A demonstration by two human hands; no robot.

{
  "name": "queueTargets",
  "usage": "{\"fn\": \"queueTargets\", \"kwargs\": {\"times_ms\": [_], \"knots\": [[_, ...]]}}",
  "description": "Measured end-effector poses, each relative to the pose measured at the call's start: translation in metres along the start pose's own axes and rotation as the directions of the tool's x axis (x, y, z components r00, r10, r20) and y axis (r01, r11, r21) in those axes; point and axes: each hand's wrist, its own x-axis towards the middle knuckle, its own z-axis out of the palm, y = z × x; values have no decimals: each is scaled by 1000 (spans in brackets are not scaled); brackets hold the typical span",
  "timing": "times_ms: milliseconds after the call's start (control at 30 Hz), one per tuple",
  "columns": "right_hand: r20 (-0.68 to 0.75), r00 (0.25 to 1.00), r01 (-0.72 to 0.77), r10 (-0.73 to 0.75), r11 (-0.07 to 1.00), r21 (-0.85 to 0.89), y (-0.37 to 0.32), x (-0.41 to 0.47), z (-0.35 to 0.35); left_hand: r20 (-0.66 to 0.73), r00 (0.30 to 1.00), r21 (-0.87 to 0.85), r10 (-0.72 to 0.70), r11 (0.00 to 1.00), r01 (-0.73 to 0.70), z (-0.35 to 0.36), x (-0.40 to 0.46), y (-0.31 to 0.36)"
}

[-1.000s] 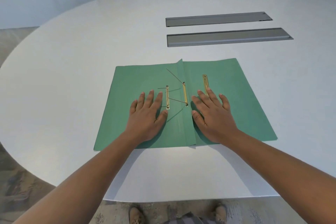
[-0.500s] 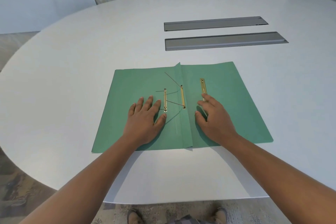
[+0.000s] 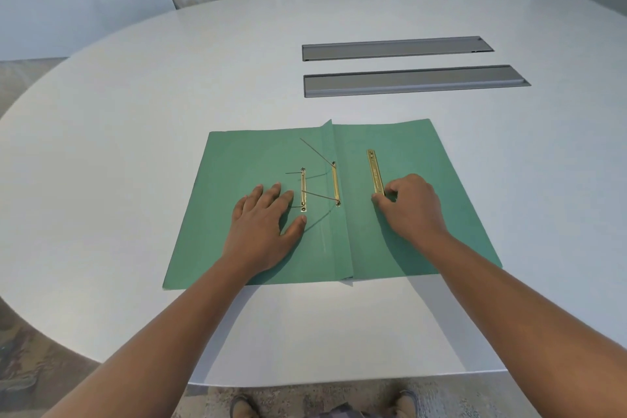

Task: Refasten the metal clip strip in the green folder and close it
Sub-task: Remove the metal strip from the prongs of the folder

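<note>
A green folder (image 3: 237,159) lies open and flat on the white table. Near its spine fold sits a brass fastener bar (image 3: 336,185) with thin prongs sticking up, and a second brass piece (image 3: 303,188) lies just left of it. A loose brass clip strip (image 3: 375,170) rests on the right flap. My left hand (image 3: 264,227) presses flat on the left flap, fingers apart, beside the left brass piece. My right hand (image 3: 412,205) has its fingers curled, pinching the near end of the loose clip strip.
The white oval table (image 3: 135,95) has two grey recessed cable trays (image 3: 407,80) behind the folder. The table's front edge runs close to my body, with my feet and a patterned carpet below.
My right hand went from lying flat on the right flap to curling its fingers around the near end of the loose clip strip. My left hand stayed flat.
</note>
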Motion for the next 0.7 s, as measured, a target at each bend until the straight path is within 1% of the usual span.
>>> {"fn": "queueTargets", "kwargs": {"times_ms": [67, 133, 200, 233, 267, 300, 333, 367, 400, 433, 500, 533, 633, 700], "knots": [[39, 999, -5, 6, 999, -40, -2, 3, -2, -1, 1000, -12, -3, 1000, 3, -1, 0, 1], [70, 998, 6, 0, 997, -76, -4, 5, -5, 29, 999, -33, -16, 999, 17, -3, 1, 2], [100, 995, 20, -8, 993, -119, -6, 6, -7, 90, 994, -120, -66, 990, 76, -11, 6, 3], [114, 993, 31, -14, 988, -153, -7, 6, -8, 122, 985, -232, -119, 962, 145, -20, 10, 4], [128, 992, 43, -19, 981, -188, -9, 7, -9, 134, 975, -378, -175, 901, 214, -30, 13, 9], [139, 990, 49, -19, 976, -214, -10, 8, -9, 115, 969, -519, -221, 818, 248, -39, 15, 15], [145, 989, 46, -13, 974, -223, -10, 8, -9, 41, 973, -605, -227, 769, 205, -48, 15, 24], [148, 989, 37, -4, 975, -220, -11, 8, -10, -56, 980, -612, -190, 782, 117, -56, 15, 37], [149, 989, 28, 4, 978, -209, -10, 8, -10, -110, 985, -618, -131, 785, 36, -63, 16, 52], [149, 989, 20, 9, 981, -192, -10, 7, -9, -114, 991, -640, -73, 768, -17, -68, 18, 66], [142, 990, 5, 16, 989, -146, -6, 4, -8, -40, 999, -678, 23, 734, -44, -76, 27, 93], [135, 991, -2, 18, 993, -118, -3, 2, -8, -22, 998, -667, 52, 743, -53, -80, 34, 103], [102, 995, -14, 19, 999, -49, 4, -5, -6, 14, 991, -516, 135, 849, -109, -88, 66, 126], [75, 997, 9, -6, 999, -48, 6, -8, -4, 128, 975, -335, 183, 933, -131, -90, 90, 135]]}}
